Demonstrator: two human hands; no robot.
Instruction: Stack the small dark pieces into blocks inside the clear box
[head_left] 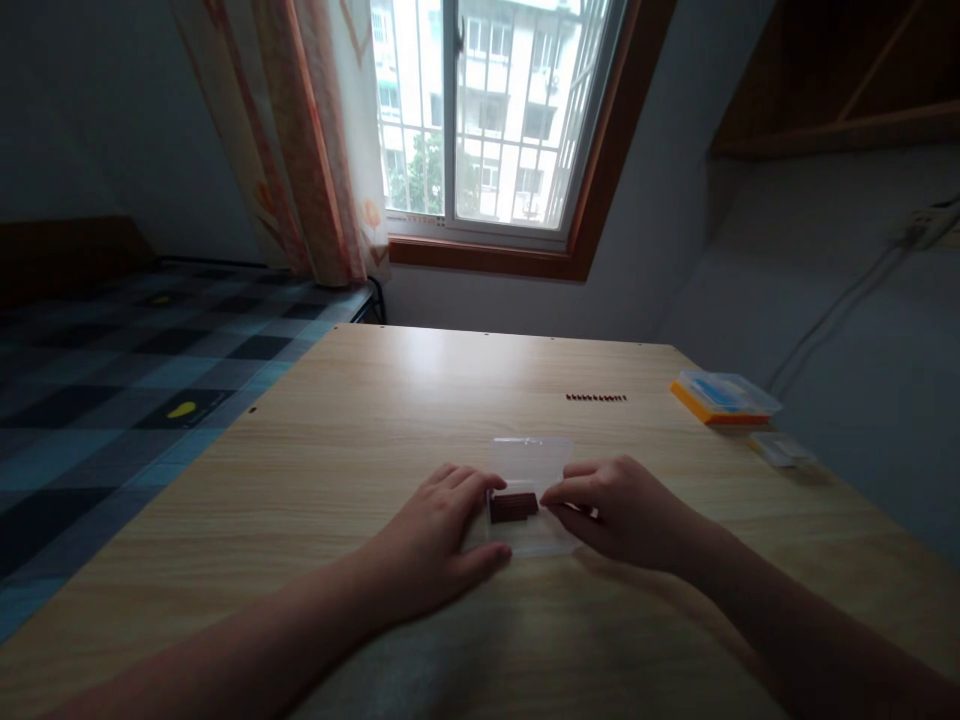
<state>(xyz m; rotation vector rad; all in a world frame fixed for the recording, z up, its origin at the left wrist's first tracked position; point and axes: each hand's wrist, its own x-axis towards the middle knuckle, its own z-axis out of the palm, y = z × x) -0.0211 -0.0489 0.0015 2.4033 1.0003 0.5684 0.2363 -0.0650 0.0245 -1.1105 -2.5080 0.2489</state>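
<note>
Two bare forearms (300, 615) reached in from the lower corners, nearest the camera, over a pale, wood-grained counter (360, 420). Between the hands stood a small rectangular box of clear plastic (544, 547), its see-through lid (529, 458) raised at the far side. The left hand (439, 525) grasped the box by its left end, forefinger along the top and thumb by the near corner. The right hand (626, 515) had its fingertips drawn together close to the contents; whether they pinched anything, I could not tell.

Judging by how things lay, the handling was part-way along: one straight row of tiny dark pieces (596, 398) was set out on the counter beyond the box, to the right, while a compact block of dark-brown pieces (514, 506) lay inside and the lid was not yet closed. That block looked reddish brown and neatly packed, with fine lines along its length, and sat toward the left end of the box. What each piece was made of was too small to tell.
</note>
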